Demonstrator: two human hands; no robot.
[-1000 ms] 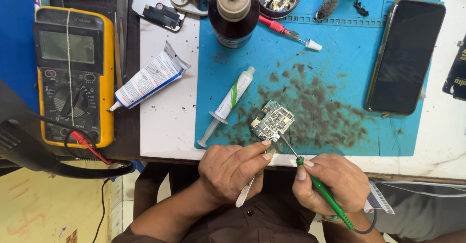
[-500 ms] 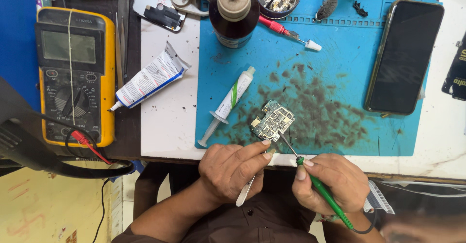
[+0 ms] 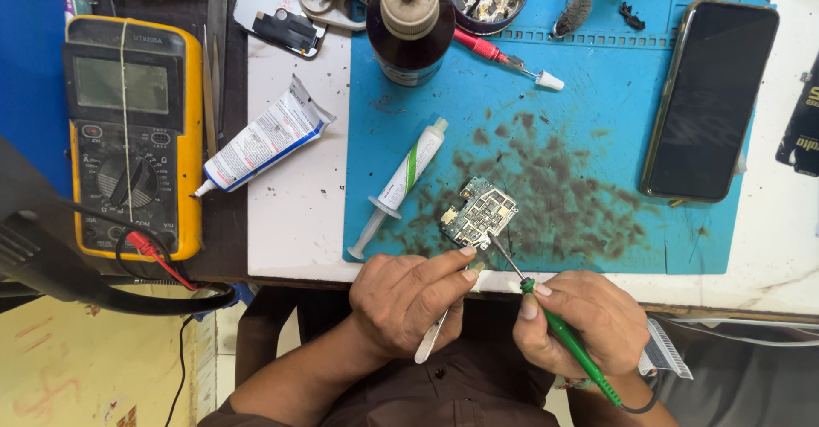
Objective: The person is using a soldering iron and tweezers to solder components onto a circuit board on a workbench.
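Observation:
A small green circuit board lies on the stained blue work mat near its front edge. My left hand grips pale tweezers whose tips reach toward the board's lower corner. My right hand holds a green-handled soldering iron; its thin metal tip touches the board's lower right edge. Both hands rest at the table's front edge, just below the board.
A white syringe lies left of the board. A black phone rests at the mat's right. A dark bottle, red-handled tool, white tube and yellow multimeter sit behind and to the left.

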